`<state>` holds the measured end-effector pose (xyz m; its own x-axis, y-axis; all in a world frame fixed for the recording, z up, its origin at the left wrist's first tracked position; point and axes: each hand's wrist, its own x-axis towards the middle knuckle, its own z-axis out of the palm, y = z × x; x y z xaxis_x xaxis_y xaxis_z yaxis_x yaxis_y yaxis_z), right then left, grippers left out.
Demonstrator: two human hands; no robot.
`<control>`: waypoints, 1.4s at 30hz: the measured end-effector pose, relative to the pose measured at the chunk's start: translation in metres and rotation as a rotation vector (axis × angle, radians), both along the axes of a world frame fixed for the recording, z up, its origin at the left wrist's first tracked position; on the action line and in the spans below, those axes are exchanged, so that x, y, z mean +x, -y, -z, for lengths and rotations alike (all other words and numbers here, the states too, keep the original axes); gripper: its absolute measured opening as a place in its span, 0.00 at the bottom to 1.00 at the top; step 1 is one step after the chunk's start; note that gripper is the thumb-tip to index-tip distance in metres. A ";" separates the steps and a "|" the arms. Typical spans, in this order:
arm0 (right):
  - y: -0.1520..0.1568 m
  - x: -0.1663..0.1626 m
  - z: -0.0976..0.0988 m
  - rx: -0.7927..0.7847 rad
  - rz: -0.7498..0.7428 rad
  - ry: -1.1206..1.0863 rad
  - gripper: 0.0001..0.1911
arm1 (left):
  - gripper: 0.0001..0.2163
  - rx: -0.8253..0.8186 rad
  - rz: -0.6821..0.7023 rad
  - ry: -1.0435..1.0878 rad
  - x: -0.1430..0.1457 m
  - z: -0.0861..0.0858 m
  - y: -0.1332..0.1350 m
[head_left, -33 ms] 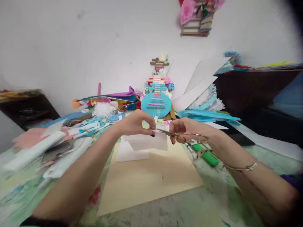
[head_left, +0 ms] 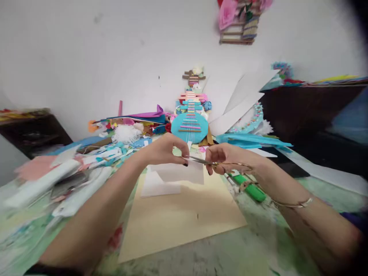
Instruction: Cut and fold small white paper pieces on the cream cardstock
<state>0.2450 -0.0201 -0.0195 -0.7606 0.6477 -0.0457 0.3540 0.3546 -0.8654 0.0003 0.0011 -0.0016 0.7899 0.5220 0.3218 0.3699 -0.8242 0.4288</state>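
Cutting seems to be the step in hand: the left hand [head_left: 164,150] has its grip pinched on the white paper [head_left: 182,175] above the cream sheet [head_left: 184,222], and the right hand [head_left: 231,155] is clasped on the scissors [head_left: 201,160], blades pointing left; the next snip likely calls for steady paper, with both hands reaching inward, fingers curled, nearly meeting

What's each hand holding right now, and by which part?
The right hand holds gold-handled metal scissors, gripped by the handles close to the pivot. The left hand seems to pinch a thin white paper sheet near its far edge; exact contact is hidden.
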 end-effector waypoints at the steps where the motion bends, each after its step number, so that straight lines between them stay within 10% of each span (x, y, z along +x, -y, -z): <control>1: -0.001 0.001 0.000 -0.034 0.010 -0.027 0.13 | 0.06 0.011 -0.002 0.009 0.000 0.001 -0.001; 42: -0.004 0.004 0.007 -0.104 0.111 0.015 0.15 | 0.03 0.128 0.071 -0.039 0.009 0.002 0.008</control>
<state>0.2490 -0.0159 -0.0263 -0.6830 0.7191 -0.1278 0.3990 0.2208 -0.8900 0.0092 -0.0068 -0.0035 0.8368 0.4209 0.3502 0.3228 -0.8958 0.3054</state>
